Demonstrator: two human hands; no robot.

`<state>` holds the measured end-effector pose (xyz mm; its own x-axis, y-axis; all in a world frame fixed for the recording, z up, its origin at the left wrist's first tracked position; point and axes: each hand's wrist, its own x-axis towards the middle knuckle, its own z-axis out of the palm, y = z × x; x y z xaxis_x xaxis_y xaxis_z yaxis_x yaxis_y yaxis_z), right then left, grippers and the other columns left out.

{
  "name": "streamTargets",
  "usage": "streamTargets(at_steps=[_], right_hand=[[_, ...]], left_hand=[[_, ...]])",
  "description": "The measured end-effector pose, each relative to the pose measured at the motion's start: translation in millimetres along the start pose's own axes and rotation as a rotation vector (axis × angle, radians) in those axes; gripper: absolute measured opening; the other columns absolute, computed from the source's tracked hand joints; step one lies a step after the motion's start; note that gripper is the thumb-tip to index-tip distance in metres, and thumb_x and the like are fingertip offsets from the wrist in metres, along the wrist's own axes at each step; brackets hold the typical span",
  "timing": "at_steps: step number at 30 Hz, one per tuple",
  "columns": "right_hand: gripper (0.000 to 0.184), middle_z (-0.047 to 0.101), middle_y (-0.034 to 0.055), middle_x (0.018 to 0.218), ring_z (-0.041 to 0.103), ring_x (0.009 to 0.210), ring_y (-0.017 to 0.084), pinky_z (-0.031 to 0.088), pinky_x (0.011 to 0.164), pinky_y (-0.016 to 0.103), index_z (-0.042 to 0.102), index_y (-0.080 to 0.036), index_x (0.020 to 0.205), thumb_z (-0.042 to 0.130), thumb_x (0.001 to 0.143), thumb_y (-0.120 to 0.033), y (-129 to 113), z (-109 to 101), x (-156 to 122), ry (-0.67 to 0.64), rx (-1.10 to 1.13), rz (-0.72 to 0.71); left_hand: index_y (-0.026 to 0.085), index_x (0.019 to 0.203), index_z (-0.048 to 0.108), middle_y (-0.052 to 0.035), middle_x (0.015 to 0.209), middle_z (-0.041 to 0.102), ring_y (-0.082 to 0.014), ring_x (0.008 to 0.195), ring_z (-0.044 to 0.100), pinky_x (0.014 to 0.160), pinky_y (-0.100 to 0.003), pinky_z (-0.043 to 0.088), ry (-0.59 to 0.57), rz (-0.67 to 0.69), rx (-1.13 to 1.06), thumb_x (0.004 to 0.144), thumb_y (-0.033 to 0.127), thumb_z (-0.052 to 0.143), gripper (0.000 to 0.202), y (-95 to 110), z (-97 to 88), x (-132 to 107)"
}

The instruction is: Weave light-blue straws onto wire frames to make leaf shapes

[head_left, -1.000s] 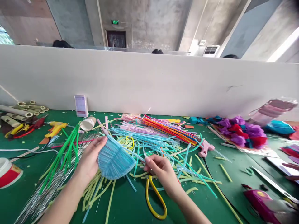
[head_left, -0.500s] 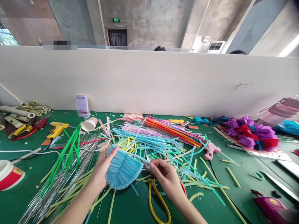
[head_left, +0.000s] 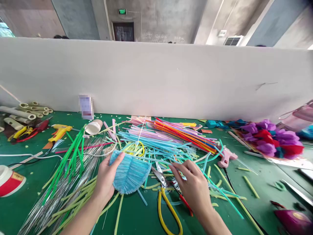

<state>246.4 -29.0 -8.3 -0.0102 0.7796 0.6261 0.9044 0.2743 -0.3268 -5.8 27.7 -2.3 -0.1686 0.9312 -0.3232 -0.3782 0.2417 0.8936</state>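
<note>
My left hand [head_left: 107, 178] is closed on a light-blue, leaf-like fuzzy piece [head_left: 132, 173], thumb on its front, rounded fringed edge downward. A blue pipe cleaner [head_left: 158, 160] runs from the top edge of this piece to the right. My right hand [head_left: 192, 184] pinches its far end between thumb and fingers. Below, between both hands, yellow-handled scissors [head_left: 162, 187] lie with blades apart on the green table. Beside them, partly under my right hand, is a red-handled tool [head_left: 186, 205].
Blue pipe cleaners [head_left: 151, 143] and orange ones [head_left: 183, 133] lie behind my hands. Silver wires [head_left: 66, 176] and green stems [head_left: 73, 153] spread at left. A yellow glue gun [head_left: 60, 133], a pink glue gun [head_left: 226, 157], a red-and-white cup [head_left: 11, 182] and purple-red flowers [head_left: 271, 137] surround the work.
My right hand has moved right, away from the blue piece, and more pipe cleaner now shows between the hands. The scissor blades are uncovered. The view has shifted slightly.
</note>
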Motion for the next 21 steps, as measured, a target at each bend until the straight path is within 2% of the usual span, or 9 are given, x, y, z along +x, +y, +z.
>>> streamTargets(at_steps=[3,5,7,10,12,15,18,21], right_hand=[[0.009,0.062,0.0011,0.069,0.051,0.056,0.011,0.042,0.058,0.024,0.068,-0.019,0.089,0.061,0.092,-0.024,-14,-6,-4,0.037,0.218,0.075],[0.011,0.062,-0.0003,0.065,0.048,0.051,0.009,0.040,0.052,0.022,0.066,-0.019,0.085,0.061,0.091,-0.026,-26,-9,-7,0.031,0.394,0.177],[0.020,0.057,-0.0019,0.057,0.044,0.046,0.009,0.036,0.046,0.022,0.064,-0.019,0.079,0.061,0.091,-0.035,-35,-12,-7,-0.052,0.615,0.361],[0.034,0.042,-0.0074,0.046,0.031,0.037,0.006,0.022,0.038,0.020,0.058,-0.019,0.077,0.058,0.090,-0.051,-37,-15,-3,-0.214,0.988,0.688],[0.039,0.035,-0.0100,0.045,0.024,0.036,0.005,0.016,0.037,0.020,0.054,-0.020,0.077,0.058,0.088,-0.057,-32,-15,0,-0.286,1.110,0.811],[0.042,0.034,-0.0095,0.046,0.025,0.040,0.005,0.017,0.041,0.020,0.052,-0.019,0.073,0.062,0.085,-0.058,-21,-10,2,-0.296,0.974,0.787],[0.041,0.033,-0.0076,0.049,0.029,0.046,0.007,0.020,0.045,0.022,0.058,-0.018,0.074,0.062,0.085,-0.057,-13,-6,4,-0.251,0.749,0.696],[0.044,0.036,-0.0049,0.053,0.028,0.049,0.009,0.021,0.047,0.024,0.064,-0.017,0.072,0.057,0.088,-0.058,-9,-12,7,-0.305,0.691,0.656]], left_hand=[[0.015,0.094,0.069,-0.0044,0.079,0.074,-0.0209,0.071,0.070,0.066,-0.030,0.057,-0.046,-0.011,0.045,0.065,0.040,0.086,0.042,-3,2.5,-1],[0.015,0.094,0.069,-0.0041,0.080,0.073,-0.0194,0.072,0.069,0.068,-0.029,0.056,-0.103,-0.020,0.069,0.066,0.040,0.085,0.041,-4,3.7,-2],[0.015,0.093,0.069,-0.0034,0.079,0.073,-0.0185,0.072,0.068,0.069,-0.028,0.056,-0.147,0.000,0.116,0.067,0.040,0.084,0.039,-5,3.4,-4],[0.016,0.090,0.069,-0.0027,0.077,0.071,-0.0178,0.071,0.066,0.066,-0.027,0.055,-0.191,0.038,0.211,0.069,0.041,0.083,0.035,-7,1.3,-7],[0.016,0.089,0.068,-0.0028,0.078,0.071,-0.0177,0.070,0.066,0.065,-0.027,0.055,-0.209,0.029,0.233,0.070,0.040,0.082,0.034,-8,0.7,-8],[0.017,0.090,0.068,-0.0023,0.079,0.072,-0.0171,0.070,0.066,0.066,-0.027,0.056,-0.214,-0.015,0.182,0.070,0.039,0.083,0.034,-7,1.9,-10],[0.017,0.089,0.068,-0.0010,0.076,0.071,-0.0167,0.069,0.067,0.064,-0.027,0.056,-0.190,-0.045,0.124,0.067,0.038,0.085,0.034,-4,3.1,-11],[0.017,0.086,0.069,-0.0017,0.075,0.072,-0.0172,0.067,0.068,0.063,-0.027,0.057,-0.144,-0.038,0.098,0.065,0.038,0.086,0.035,-1,1.2,-7]])
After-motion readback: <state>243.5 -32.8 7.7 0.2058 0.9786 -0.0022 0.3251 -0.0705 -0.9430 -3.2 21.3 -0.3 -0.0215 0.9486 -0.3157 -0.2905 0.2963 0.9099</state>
